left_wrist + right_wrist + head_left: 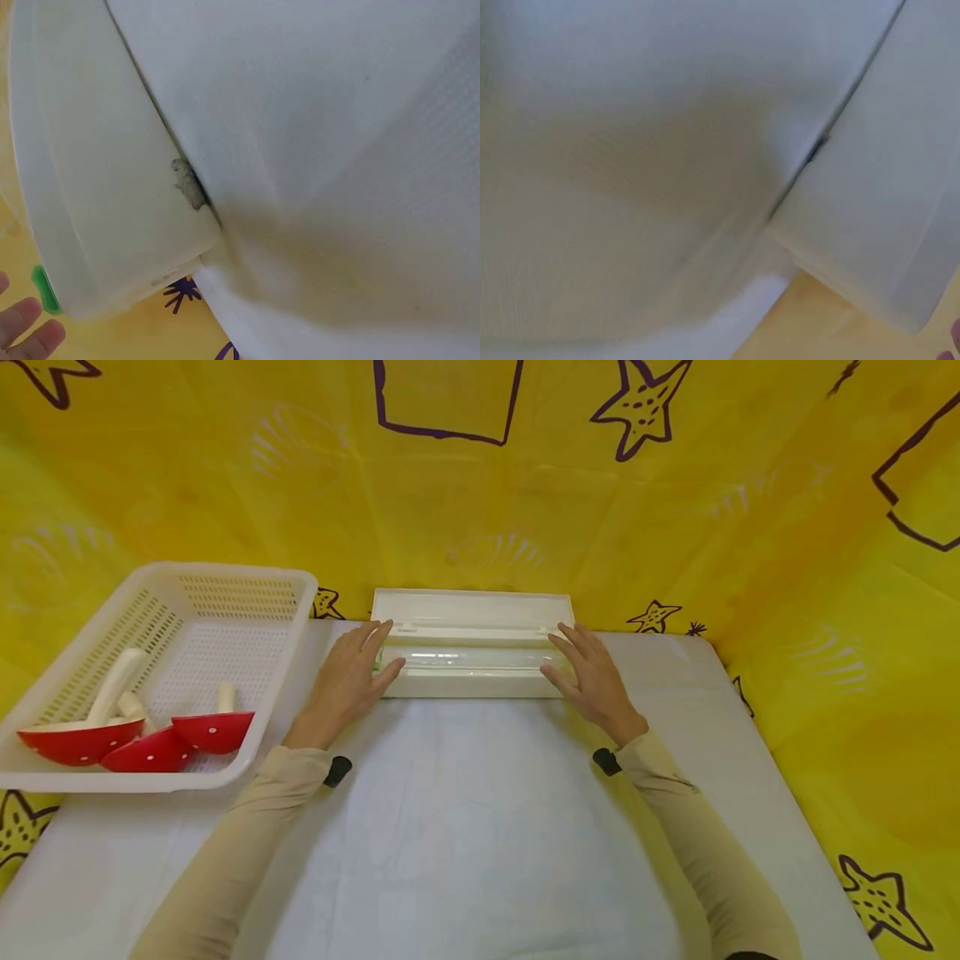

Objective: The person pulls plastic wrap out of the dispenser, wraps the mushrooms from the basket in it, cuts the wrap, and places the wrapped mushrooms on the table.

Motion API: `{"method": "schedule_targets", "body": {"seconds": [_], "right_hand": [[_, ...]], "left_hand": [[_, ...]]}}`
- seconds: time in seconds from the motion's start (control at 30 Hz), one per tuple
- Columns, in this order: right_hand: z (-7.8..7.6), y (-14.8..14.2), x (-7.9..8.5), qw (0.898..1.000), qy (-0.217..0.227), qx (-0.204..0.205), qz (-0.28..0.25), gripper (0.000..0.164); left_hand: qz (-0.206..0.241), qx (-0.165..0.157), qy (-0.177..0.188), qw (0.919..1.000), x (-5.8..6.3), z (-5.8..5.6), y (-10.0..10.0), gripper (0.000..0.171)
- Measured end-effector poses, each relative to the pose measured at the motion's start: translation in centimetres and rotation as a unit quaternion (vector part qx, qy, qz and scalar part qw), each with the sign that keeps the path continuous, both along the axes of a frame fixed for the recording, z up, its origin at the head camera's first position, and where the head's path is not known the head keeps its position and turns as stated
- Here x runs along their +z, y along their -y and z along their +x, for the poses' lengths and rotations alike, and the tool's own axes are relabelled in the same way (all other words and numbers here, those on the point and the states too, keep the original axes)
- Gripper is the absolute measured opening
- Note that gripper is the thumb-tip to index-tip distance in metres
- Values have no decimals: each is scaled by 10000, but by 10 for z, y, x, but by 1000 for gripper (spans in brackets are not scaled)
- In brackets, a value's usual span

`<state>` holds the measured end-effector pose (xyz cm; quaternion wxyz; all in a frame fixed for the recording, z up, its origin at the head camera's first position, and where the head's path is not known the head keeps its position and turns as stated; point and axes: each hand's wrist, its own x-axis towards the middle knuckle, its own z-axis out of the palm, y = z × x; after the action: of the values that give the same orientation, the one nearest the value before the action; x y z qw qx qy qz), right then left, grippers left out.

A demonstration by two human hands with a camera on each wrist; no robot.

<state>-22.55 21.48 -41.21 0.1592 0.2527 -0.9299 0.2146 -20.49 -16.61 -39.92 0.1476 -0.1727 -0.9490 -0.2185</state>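
A white cling film dispenser box (pixel 472 687) stands at the far edge of the table, its lid (pixel 472 607) raised against the backdrop. Inside lies a clear, shiny roll (pixel 472 657). My left hand (pixel 347 675) is at the box's left end, fingers spread, fingertips over the corner by the lid's edge. In the left wrist view its fingers (pixel 41 341) show beside a green tab (pixel 46 289) at the box's end. Mirroring it, my right hand (pixel 596 681) reaches the right end with fingers extended. Only its fingertips (pixel 955 335) enter the right wrist view, beside the box.
To the left, a white plastic basket (pixel 296 610) holds several red, white-dotted ladle-like pieces (pixel 213 732) with cream handles. A white cloth (pixel 465 827) covers the table. Yellow patterned fabric (pixel 480 510) rises right behind the box and along the right side.
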Motion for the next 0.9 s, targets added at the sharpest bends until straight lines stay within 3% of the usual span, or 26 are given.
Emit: {"method": "schedule_targets", "body": {"seconds": [0.4,0.7,0.9], "right_hand": [[9,3,-5,9990,244,323,-200,50],[0,-3,-10,9953,-493,827,-121,27],[-2,-4,-6,9930,-555,1025,-204,27]], "left_hand": [[283,-546,-442,9971,-9,9,-2,54],[235,-800,-700,9941,-13,5,-1,37],[431,-876,-740,9925,-14,1,0,20]]}}
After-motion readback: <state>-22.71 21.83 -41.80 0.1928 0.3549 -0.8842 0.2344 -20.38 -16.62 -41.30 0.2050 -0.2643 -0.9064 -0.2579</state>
